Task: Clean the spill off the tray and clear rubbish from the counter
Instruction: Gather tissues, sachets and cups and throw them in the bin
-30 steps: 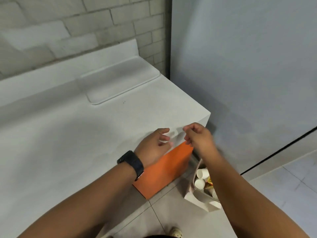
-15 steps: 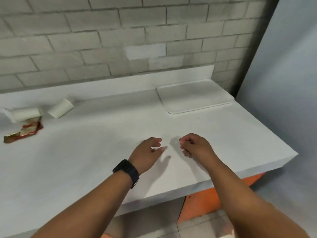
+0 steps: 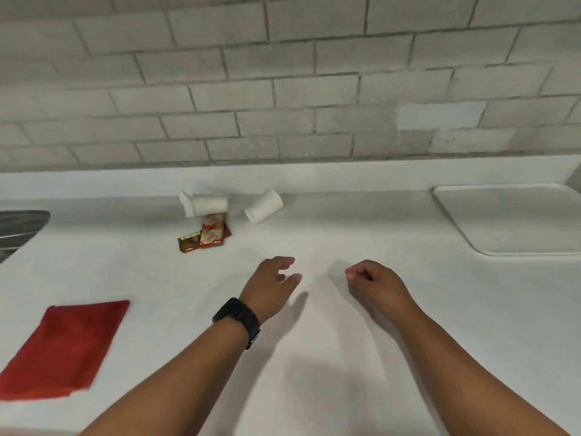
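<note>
On the white counter (image 3: 361, 357) a tipped white paper cup (image 3: 264, 206) lies near the back wall. Left of it lies a roll of white paper (image 3: 207, 204), with red and gold wrappers (image 3: 206, 238) just in front. The white tray (image 3: 515, 220) sits at the back right, cut off by the frame edge. A red cloth (image 3: 63, 344) lies flat at the front left. My left hand (image 3: 270, 286), with a black watch on its wrist, hovers over the counter's middle, fingers relaxed and empty. My right hand (image 3: 374, 286) is beside it, fingers curled, holding nothing.
A grey brick wall rises behind the counter's low white upstand. A dark metal sink edge (image 3: 19, 231) shows at the far left. Bare counter lies between my hands and the tray.
The view swung left from the counter's right end and the floor bin. The white paper both hands pinched a second ago is gone from them. Cup, wrappers and red cloth came into view.
</note>
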